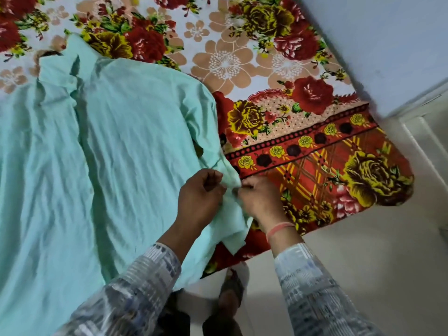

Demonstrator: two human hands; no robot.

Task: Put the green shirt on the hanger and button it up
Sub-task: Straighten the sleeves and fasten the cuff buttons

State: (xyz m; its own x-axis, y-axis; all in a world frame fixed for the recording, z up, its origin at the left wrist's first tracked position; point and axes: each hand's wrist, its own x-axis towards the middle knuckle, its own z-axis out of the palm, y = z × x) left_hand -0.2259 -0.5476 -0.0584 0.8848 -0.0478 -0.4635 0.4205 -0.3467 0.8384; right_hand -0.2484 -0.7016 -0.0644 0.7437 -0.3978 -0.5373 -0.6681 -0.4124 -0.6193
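Observation:
A pale green shirt [116, 132] lies spread flat on a flowered bed, collar [58, 69] toward the far left. Its right sleeve runs down to the bed's near edge, ending in a cuff [234, 238]. My left hand [200, 197] pinches the sleeve fabric near the cuff. My right hand [258, 198] pinches the same fabric from the other side, fingertips almost touching the left hand's. A dark bit of something shows at the collar opening [49, 53]; I cannot tell whether it is a hanger.
The bed [315, 146] has a red and yellow flowered cover whose corner hangs at the right. Pale floor [363, 251] lies beyond it, a light blue wall [388, 44] at the top right. My foot in a sandal [231, 287] stands below the bed edge.

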